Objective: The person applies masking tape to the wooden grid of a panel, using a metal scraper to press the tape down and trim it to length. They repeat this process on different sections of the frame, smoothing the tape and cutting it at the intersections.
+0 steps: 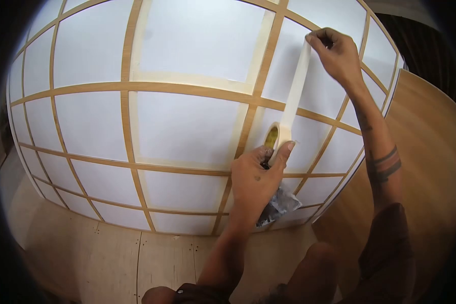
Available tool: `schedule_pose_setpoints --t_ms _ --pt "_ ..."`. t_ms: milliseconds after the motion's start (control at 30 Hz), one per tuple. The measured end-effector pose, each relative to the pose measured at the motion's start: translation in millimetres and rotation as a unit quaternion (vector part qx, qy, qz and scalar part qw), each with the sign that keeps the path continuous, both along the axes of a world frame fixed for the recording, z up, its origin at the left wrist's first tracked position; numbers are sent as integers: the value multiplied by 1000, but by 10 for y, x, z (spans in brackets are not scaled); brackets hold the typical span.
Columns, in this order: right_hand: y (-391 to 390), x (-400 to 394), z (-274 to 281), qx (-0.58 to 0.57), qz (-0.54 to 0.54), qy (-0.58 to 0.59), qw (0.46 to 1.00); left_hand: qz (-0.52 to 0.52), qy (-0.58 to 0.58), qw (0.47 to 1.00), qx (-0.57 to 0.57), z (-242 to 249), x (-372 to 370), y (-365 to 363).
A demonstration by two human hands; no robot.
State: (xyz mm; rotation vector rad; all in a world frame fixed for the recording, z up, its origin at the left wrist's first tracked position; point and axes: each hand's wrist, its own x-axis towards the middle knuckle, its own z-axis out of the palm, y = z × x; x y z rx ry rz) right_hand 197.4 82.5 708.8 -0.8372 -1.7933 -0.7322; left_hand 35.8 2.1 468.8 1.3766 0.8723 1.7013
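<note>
My left hand (258,175) is closed on a roll of masking tape (283,134), with its thumb along the roll's side. A pale strip of tape (298,83) runs up from the roll, stretched straight. Its upper end is pinched between the thumb and fingers of my right hand (334,50). Both hands are in front of a large panel of white squares (187,129) framed by a wooden grid (187,89). Cream tape (192,79) lines the inner edges of some squares beside the wood.
Below my left hand is a crumpled, smudged plastic piece (279,205). A pale board floor (111,253) runs under the panel. At the right stands a curved-looking brown wooden surface (420,137), with dark striped material (415,45) behind it. My knees show at the bottom.
</note>
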Motion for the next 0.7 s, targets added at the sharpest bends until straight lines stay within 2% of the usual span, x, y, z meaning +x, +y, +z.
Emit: schedule_pose_setpoints --t_ms 100,167,200,267,367,400,433,467,500,567,700 --pt "175 -15 105 13 -29 -14 999 27 -17 999 43 -158 183 122" --pt "307 -37 115 24 -45 -38 998 152 40 986 61 -215 229 177" --pt "367 -37 122 22 -57 -10 998 151 41 986 60 -179 206 149" --pt "437 -38 128 22 -70 16 997 83 66 992 -72 -31 121 52" --pt "532 -76 193 43 -46 51 997 80 77 992 -68 24 96 -42" --pt "566 -114 215 99 -35 17 994 80 75 992 -63 -1 126 -39" --pt "586 -135 242 154 -26 -16 988 62 29 998 -8 -56 172 -29" --pt "605 -148 271 155 -15 -8 988 43 -17 998 44 -87 198 -17" --pt "560 -198 291 157 -16 -9 987 42 -18 998 45 -84 189 -2" --pt "443 -259 305 63 -27 8 998 5 -1 1000 21 -93 171 15" --pt "441 -295 270 39 -60 0 997 11 -19 1000 23 -117 127 64"
